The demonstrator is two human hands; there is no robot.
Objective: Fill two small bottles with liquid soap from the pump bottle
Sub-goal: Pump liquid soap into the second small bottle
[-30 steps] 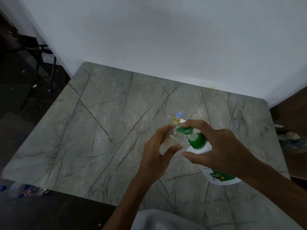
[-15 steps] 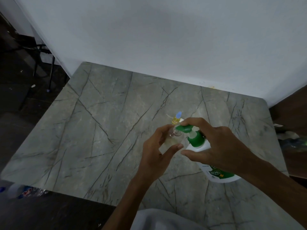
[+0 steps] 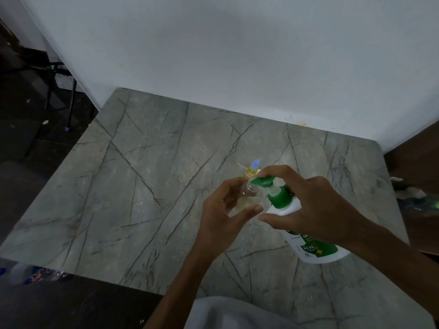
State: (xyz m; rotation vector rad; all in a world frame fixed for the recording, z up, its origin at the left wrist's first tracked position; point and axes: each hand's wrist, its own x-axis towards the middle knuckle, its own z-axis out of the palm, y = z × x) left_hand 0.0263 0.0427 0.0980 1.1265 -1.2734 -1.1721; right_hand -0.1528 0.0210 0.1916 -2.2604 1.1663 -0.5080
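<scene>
A white pump bottle (image 3: 311, 245) with a green pump head (image 3: 263, 181) and green label stands on the grey marble table (image 3: 133, 198). My right hand (image 3: 313, 205) grips its neck, the forefinger lying on top of the pump head. My left hand (image 3: 225, 217) holds a small clear bottle (image 3: 249, 191) upright, its open mouth right under the pump's spout. Behind them stands a second small bottle (image 3: 253, 169) with yellow liquid and a pale blue cap, partly hidden by the pump head.
A white wall (image 3: 237, 55) rises along the table's far edge. Dark floor and black chair legs (image 3: 59, 74) lie to the left. A plastic bottle (image 3: 35, 274) rests on the floor by the table's near-left corner. Light cloth (image 3: 225, 314) covers my lap.
The pump head has risen slightly under my right forefinger. Both hands and the small clear bottle stay in the same place.
</scene>
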